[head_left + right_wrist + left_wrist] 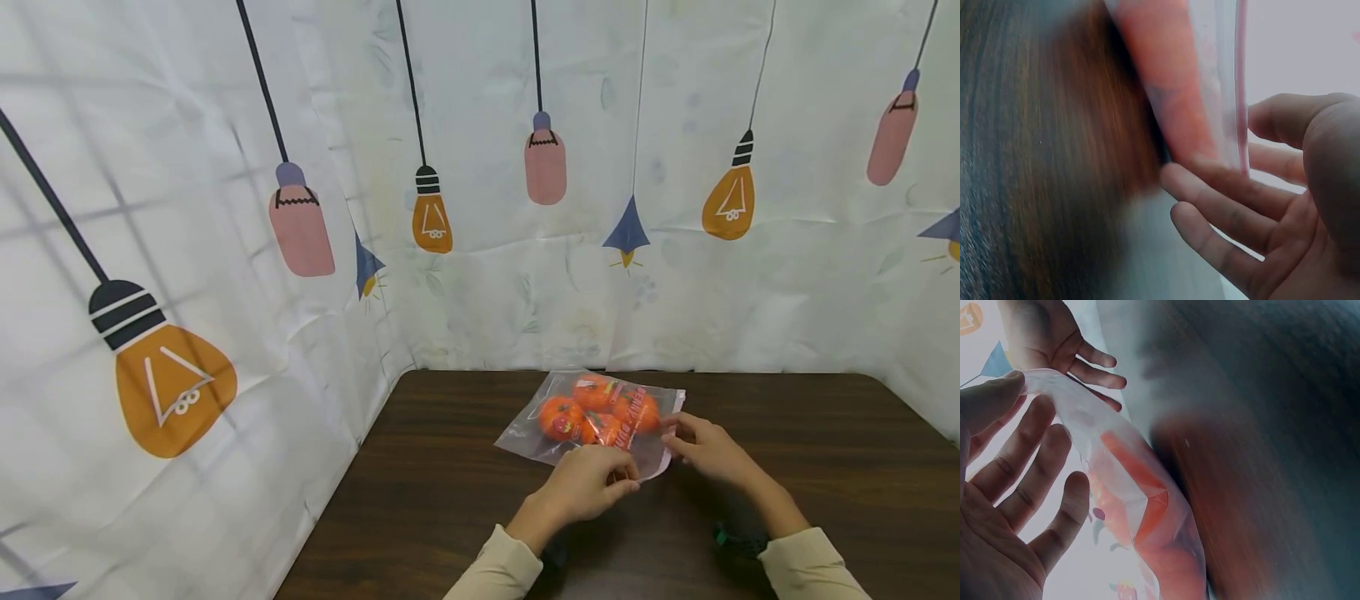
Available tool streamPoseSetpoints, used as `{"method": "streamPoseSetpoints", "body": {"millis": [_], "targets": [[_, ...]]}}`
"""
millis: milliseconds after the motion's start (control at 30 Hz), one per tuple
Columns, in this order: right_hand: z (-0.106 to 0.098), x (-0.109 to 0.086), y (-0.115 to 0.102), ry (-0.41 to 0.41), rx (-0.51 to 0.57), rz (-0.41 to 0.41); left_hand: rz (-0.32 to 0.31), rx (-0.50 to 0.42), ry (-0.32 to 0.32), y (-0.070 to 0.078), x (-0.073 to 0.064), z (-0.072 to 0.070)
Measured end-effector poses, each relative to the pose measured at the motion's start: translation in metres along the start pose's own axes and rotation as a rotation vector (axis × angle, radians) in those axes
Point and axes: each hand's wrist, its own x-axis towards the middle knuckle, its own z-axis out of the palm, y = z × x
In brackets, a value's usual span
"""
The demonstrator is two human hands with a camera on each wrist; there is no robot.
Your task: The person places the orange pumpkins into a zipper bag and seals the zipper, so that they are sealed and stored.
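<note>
A clear zip bag (525, 432) with red printing lies on the far part of the table, several round orange-red fruits (561, 418) inside it. Its zip edge faces right. My left hand (588, 485) pinches the near corner of that edge between thumb and forefinger; in the left wrist view the other fingers (1054, 487) spread loosely beside the bag. At the far part of the same edge, my right hand (708, 450) has the pinkish zip strip (1241, 94) between thumb and fingers. Both sleeves are cream.
The dark wooden table (420, 500) ends at a white curtain (480, 308) printed with hanging lamps, behind and at the left. A dark band with a green spot (722, 537) shows by my right wrist.
</note>
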Motion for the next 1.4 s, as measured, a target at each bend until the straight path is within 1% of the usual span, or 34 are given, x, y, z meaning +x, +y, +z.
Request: {"method": "streamPoseSetpoints", "body": {"millis": [167, 333, 433, 500, 633, 700, 767, 900, 967, 1067, 1267, 1400], "targets": [[0.002, 0.0, -0.001, -0.078, 0.053, -0.03, 0.005, 0.029, -0.024, 0.0, 0.001, 0.002], [0.004, -0.001, 0.0, -0.127, 0.138, -0.054, 0.016, 0.031, -0.041, -0.001, 0.0, 0.006], [0.005, 0.0, 0.001, -0.127, 0.153, -0.068, 0.011, 0.004, -0.058, -0.002, -0.001, 0.006], [0.005, 0.0, 0.002, -0.117, 0.138, -0.067, -0.005, -0.026, -0.073, -0.004, -0.002, 0.005], [0.006, 0.0, 0.004, -0.077, 0.109, -0.033, -0.068, -0.063, -0.075, -0.014, -0.004, -0.001], [0.006, -0.001, 0.004, -0.055, 0.095, -0.006, -0.106, -0.04, -0.055, -0.022, -0.005, -0.004], [0.005, -0.001, 0.006, -0.037, 0.078, 0.016, -0.148, 0.011, -0.033, -0.03, -0.008, -0.008], [0.004, -0.001, 0.008, -0.02, 0.048, 0.032, -0.239, 0.092, -0.015, -0.046, -0.014, -0.014], [0.004, -0.001, 0.008, -0.026, 0.049, 0.029, -0.286, 0.096, -0.015, -0.053, -0.017, -0.017], [0.003, -0.001, 0.008, -0.037, 0.066, 0.039, -0.336, 0.079, -0.022, -0.06, -0.021, -0.021], [0.003, -0.001, 0.009, -0.056, 0.068, 0.035, -0.393, 0.034, -0.06, -0.066, -0.026, -0.025], [0.003, -0.001, 0.009, -0.048, 0.053, 0.032, -0.407, 0.017, -0.071, -0.069, -0.027, -0.025]]}}
